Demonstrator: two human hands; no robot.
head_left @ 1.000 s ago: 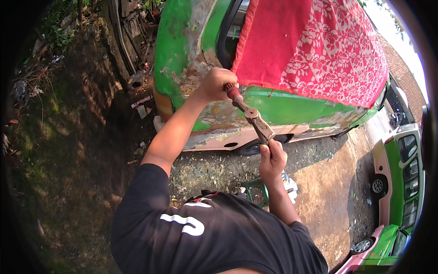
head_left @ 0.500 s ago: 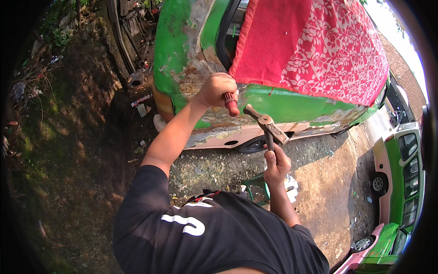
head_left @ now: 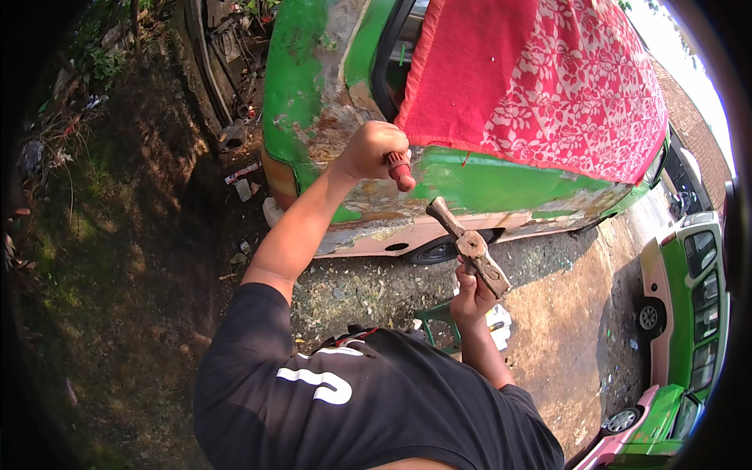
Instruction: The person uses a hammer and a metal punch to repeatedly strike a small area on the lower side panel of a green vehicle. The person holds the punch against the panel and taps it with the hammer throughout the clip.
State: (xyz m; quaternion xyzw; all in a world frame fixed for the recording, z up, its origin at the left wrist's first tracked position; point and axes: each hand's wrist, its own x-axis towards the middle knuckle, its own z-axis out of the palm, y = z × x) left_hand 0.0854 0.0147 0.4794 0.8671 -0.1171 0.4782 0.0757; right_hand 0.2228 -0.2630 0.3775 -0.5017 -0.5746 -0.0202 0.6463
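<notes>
Gripping a red handle (head_left: 402, 174) in the left hand (head_left: 372, 149) with curled fingers, up in front of the patchy, peeling side of a green van (head_left: 509, 188). Cannot see the handle's other end. Holding a hammer (head_left: 471, 244) in the right hand (head_left: 468, 305), lower and to the right, with its head slanted, apart from the red handle. See a red flowery cloth (head_left: 564, 94) hung over the van, and a green stool (head_left: 440, 317) near the right arm.

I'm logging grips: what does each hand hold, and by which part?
The left hand holds a red-handled tool by that handle; the right hand holds a hammer by its handle.
</notes>
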